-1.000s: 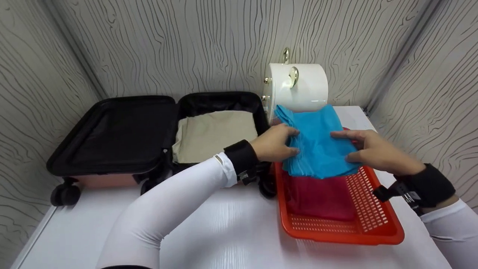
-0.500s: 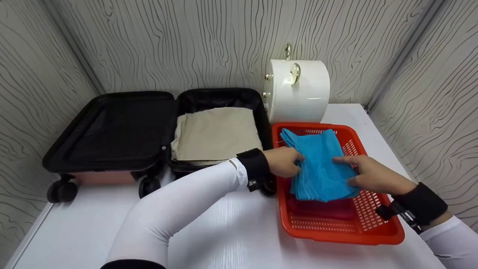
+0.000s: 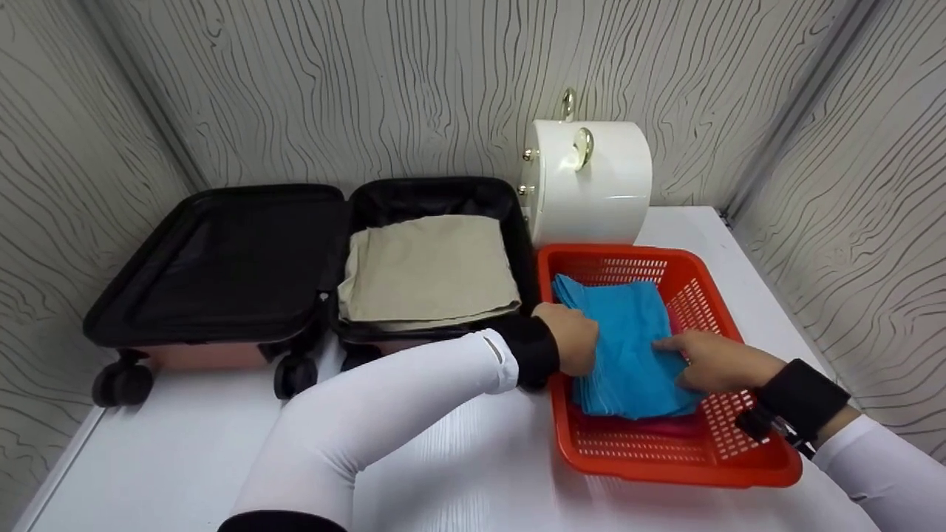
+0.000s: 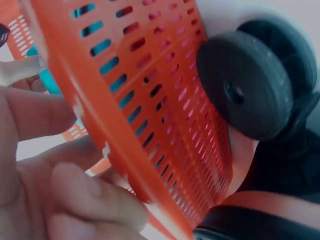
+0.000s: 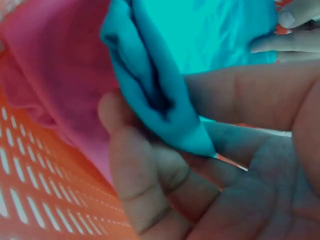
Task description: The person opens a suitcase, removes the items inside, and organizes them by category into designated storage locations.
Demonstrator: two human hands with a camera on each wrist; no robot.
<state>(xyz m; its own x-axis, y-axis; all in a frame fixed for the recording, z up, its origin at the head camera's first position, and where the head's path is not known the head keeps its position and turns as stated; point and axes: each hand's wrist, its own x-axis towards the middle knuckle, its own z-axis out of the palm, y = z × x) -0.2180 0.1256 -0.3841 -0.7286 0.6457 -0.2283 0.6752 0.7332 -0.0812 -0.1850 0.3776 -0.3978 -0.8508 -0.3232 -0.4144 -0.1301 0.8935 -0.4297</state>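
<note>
A folded turquoise-blue cloth (image 3: 628, 347) lies low inside the red plastic basket (image 3: 676, 474), on top of a magenta cloth (image 5: 65, 60). My left hand (image 3: 569, 338) reaches over the basket's left rim and holds the blue cloth's left edge; its fingertips are hidden in the head view. On the other side my right hand (image 3: 717, 362) pinches the right edge, thumb on top and the other fingers curled beneath the fold, as the right wrist view shows. In the left wrist view the perforated basket wall (image 4: 145, 100) stands right beside the left fingers.
To the left an open suitcase (image 3: 244, 258) with black lining and wheels lies spread on the white table (image 3: 185, 458). Folded beige cloth (image 3: 432, 266) fills its right half. Behind the basket sits a white cylindrical container (image 3: 595, 185) with gold handles, against the patterned wall (image 3: 369, 89).
Both hands have lowered the blue cloth from above the basket down into it. The cloth now covers most of the magenta one in the head view.
</note>
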